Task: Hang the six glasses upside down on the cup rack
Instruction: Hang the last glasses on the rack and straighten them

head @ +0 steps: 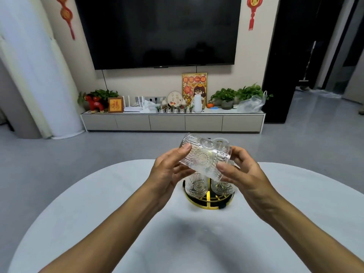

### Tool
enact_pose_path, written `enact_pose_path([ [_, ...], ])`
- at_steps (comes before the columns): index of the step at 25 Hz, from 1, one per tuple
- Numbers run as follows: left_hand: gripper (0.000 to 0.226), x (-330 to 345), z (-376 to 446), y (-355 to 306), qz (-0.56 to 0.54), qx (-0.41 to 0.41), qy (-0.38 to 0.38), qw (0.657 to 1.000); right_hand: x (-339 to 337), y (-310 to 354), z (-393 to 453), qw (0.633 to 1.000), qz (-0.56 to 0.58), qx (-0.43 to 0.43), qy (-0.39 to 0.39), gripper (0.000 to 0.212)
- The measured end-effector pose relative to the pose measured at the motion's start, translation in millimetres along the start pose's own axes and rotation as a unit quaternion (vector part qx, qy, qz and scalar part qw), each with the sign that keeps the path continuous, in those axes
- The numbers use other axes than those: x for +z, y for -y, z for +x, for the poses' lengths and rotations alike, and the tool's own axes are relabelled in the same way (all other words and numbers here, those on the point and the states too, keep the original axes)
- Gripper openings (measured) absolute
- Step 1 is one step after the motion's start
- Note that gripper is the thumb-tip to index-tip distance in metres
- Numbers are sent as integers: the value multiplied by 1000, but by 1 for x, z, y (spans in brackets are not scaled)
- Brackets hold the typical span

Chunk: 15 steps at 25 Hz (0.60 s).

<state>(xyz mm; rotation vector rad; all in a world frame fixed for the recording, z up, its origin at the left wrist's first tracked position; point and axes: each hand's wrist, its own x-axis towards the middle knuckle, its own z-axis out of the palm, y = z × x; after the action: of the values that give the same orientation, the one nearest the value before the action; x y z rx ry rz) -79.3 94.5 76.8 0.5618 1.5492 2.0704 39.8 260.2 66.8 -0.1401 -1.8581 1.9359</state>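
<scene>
Left hand [169, 170]: we are gripping the wide end of a ribbed clear glass [204, 154], thumb lying over its upper wall, the other fingers curled beneath it.
Right hand [239, 170]: we are pinching the narrower end of that same glass, thumb on the near side, fingers wrapping round the far side.
Held glass: we are holding it on its side, tilted, up in the air directly above the cup rack [209, 200]; an embossed round medallion is facing us.
Cup rack: it is sitting on the white round table [98, 223], near the middle of it, showing a gold ring base with black crossbars.
Hung glasses: two are showing below our hands, a left hanging glass [196, 185] and a right hanging glass [221, 187], both rim-down just over the base; a third glass [220, 141] is peeking out behind the held one, its position on the rack partly hidden.
Other glasses: our hands are covering the rest of the rack, so we cannot tell how many are hanging there.
Background: a dark wall television [157, 30] is hanging over a low cabinet [171, 121] crowded with potted plants [226, 97] and ornaments.
</scene>
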Motion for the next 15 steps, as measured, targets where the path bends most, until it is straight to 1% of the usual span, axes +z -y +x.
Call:
enact_pose_path([
  [1,41,-7,4,-1,2,26,-20,999,0,-2,7,997,-76,-15,4,69],
  [2,45,-14,9,-3,11,54,-42,998,-2,-4,17,985,-169,-37,-3,63],
  [3,52,-21,17,-7,28,79,-63,994,-5,-7,30,961,-267,-65,-24,57],
  [4,59,-28,28,-12,50,98,-84,990,-8,-11,46,928,-359,-90,-42,51],
  [5,61,-32,39,-18,77,113,-104,985,-10,-15,63,892,-438,-103,-44,49],
  [7,57,-38,66,-26,135,131,-133,973,-12,-25,96,829,-550,-97,-9,50],
  [8,56,-41,81,-28,156,136,-137,969,-13,-31,109,809,-582,-84,16,52],
  [9,56,-42,96,-29,175,141,-136,965,-14,-38,120,799,-596,-68,39,54],
  [11,60,-40,124,-30,229,148,-124,954,-18,-51,130,802,-592,-50,63,56],
  [15,76,-18,170,-20,323,132,-106,931,-24,-65,130,815,-573,-78,34,55],
])
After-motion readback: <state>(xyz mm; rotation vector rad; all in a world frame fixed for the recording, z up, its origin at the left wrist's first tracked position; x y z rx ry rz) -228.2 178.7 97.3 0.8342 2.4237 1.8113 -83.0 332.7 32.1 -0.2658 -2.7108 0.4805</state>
